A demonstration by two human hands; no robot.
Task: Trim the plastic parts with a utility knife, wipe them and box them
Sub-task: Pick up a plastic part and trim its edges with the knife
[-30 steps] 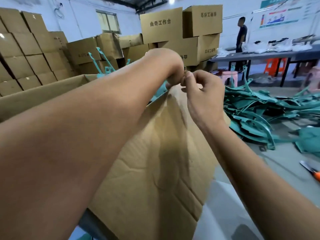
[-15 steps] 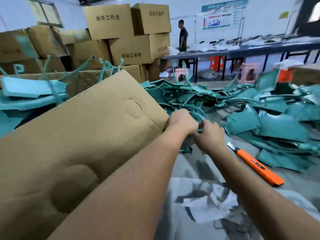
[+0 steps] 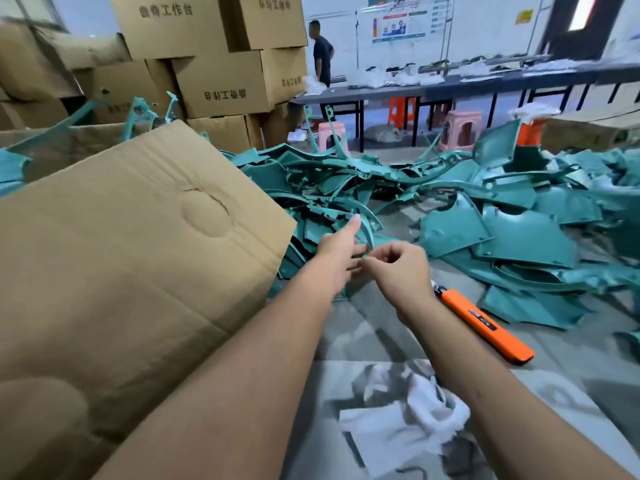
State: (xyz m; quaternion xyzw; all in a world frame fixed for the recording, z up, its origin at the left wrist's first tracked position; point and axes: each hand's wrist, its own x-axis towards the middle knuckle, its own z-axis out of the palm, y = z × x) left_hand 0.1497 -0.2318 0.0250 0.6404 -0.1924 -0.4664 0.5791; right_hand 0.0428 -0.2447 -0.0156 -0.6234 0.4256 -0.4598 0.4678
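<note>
Both bare forearms reach forward, hands nearly meeting. The left hand [image 3: 341,249] has its fingers extended, loose; the right hand [image 3: 403,268], just beside it, has curled fingers pinched together.

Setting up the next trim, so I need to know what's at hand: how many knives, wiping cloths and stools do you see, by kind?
Orange utility knife: 1
White wiping cloth: 1
Pink plastic stools: 2
Orange plastic stool: 1
Total: 5

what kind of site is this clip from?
Most likely a small factory or packing workshop floor. Stacked cardboard cartons line the back, a heap of teal plastic parts covers the floor by an orange utility knife, and a long workbench runs along the wall.
</note>
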